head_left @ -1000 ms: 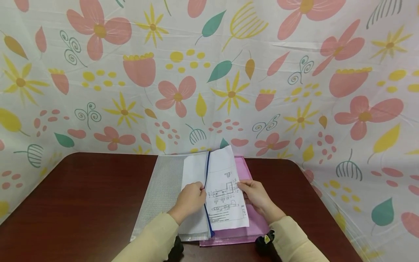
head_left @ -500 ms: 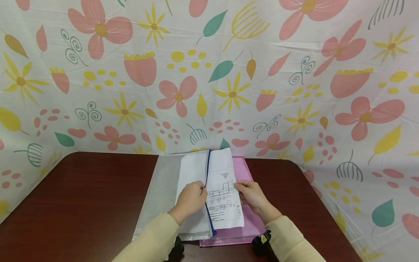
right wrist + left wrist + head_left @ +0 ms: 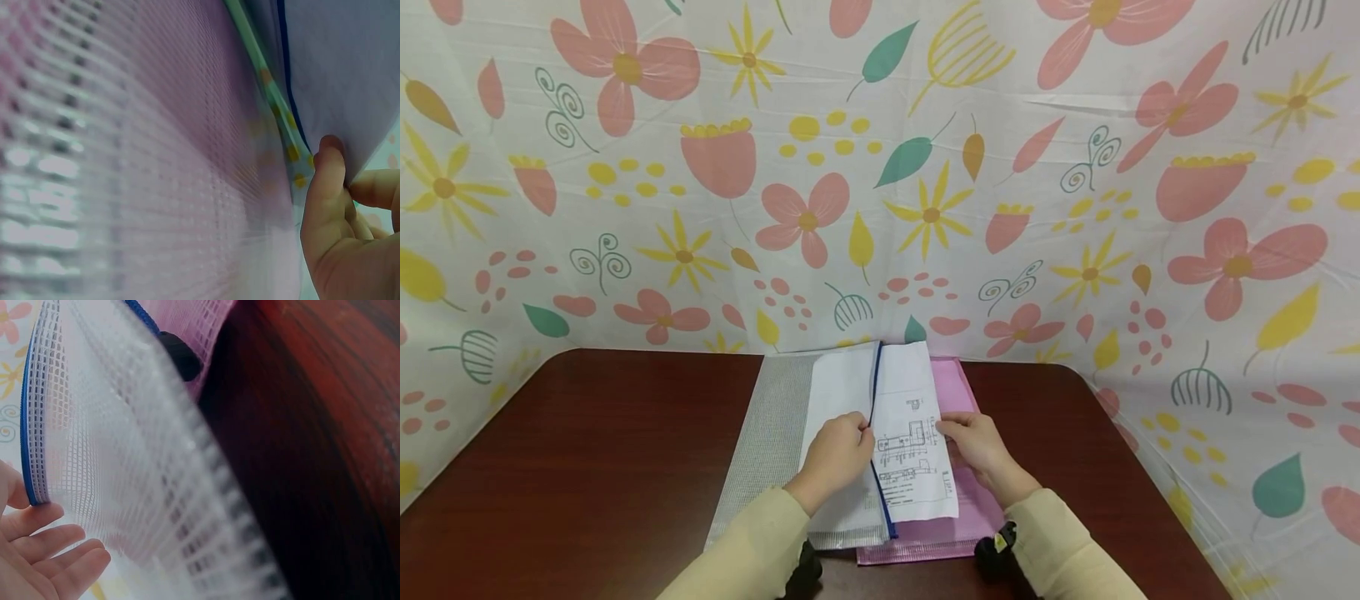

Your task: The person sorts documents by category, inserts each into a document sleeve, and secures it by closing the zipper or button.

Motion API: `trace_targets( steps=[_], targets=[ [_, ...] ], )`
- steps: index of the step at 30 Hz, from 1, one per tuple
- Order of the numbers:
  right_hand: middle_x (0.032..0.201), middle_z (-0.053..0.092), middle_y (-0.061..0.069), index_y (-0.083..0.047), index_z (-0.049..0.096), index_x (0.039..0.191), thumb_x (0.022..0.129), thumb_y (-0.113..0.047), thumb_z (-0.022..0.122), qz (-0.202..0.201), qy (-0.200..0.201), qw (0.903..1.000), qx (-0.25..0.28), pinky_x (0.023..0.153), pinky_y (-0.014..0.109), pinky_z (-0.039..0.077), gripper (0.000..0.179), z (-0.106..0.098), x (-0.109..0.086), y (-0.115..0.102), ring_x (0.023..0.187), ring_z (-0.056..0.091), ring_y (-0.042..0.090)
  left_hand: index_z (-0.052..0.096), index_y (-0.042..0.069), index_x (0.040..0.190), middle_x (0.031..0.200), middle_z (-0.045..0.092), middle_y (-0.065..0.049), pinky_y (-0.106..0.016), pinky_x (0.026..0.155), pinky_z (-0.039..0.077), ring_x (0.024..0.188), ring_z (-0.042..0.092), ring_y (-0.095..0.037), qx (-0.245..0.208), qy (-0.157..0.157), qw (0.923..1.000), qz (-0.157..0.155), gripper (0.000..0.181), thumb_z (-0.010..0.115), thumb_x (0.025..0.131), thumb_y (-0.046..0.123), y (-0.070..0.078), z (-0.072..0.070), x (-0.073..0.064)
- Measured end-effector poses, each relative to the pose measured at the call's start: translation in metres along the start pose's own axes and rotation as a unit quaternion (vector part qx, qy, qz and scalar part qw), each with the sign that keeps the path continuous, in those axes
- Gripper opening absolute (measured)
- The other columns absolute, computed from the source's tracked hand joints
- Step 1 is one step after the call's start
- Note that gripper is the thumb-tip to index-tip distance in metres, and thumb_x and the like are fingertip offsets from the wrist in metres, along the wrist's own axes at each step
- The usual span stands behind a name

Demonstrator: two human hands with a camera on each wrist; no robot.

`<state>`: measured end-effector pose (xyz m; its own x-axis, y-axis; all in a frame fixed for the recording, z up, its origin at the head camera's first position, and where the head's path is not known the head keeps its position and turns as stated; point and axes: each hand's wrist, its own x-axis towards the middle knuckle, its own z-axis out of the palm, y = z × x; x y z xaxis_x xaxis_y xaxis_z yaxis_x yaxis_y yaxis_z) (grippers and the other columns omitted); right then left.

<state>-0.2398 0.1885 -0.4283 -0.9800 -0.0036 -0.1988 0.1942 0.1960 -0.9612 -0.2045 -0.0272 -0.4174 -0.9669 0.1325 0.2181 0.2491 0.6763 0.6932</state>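
Note:
In the head view, a clear mesh zipper pouch with a blue zip edge lies on the table. My left hand pinches that zip edge, lifting it; in the left wrist view the mouth gapes beside the fingers. A white sheet of paper printed with line drawings sits partly inside the pouch, its right part sticking out. Its right edge is pinched between thumb and fingers of my right hand. Underneath, to the right, lies a pink mesh pouch, partly covered by the paper.
The dark brown table extends to both sides. Behind it hangs a flower-printed cloth, close to the pouches' far edges. A black object sits at the right cuff, and another by the left.
The paper and my right hand have shifted slightly left, so more of the sheet lies inside the clear pouch. My left hand has stayed at the zip edge.

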Motion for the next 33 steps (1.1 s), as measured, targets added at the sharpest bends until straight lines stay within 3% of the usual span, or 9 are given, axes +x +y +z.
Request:
trace_targets(
  steps=[12, 33],
  targets=[
    [0.084, 0.071, 0.011, 0.006, 0.062, 0.116, 0.090, -0.010, 0.061, -0.013, 0.044, 0.9983, -0.036, 0.056, 0.028, 0.056, 0.031, -0.002, 0.006, -0.010, 0.062, 0.065, 0.013, 0.061, 0.006, 0.081, 0.060, 0.053, 0.001, -0.020, 0.040, 0.035, 0.046, 0.042, -0.007, -0.008, -0.007, 0.9999, 0.007, 0.015, 0.052, 0.091, 0.011, -0.002, 0.000, -0.001],
    [0.087, 0.071, 0.016, 0.006, 0.064, 0.113, 0.089, -0.010, 0.061, -0.029, 0.032, 0.9989, -0.019, 0.057, 0.032, 0.058, 0.028, 0.012, 0.009, -0.013, 0.067, 0.070, 0.021, 0.063, 0.004, 0.085, 0.066, 0.057, -0.001, -0.021, 0.042, 0.035, 0.049, 0.043, -0.008, 0.002, 0.000, 0.9999, 0.015, 0.014, 0.053, 0.091, 0.012, 0.000, -0.002, -0.003]
  ],
)
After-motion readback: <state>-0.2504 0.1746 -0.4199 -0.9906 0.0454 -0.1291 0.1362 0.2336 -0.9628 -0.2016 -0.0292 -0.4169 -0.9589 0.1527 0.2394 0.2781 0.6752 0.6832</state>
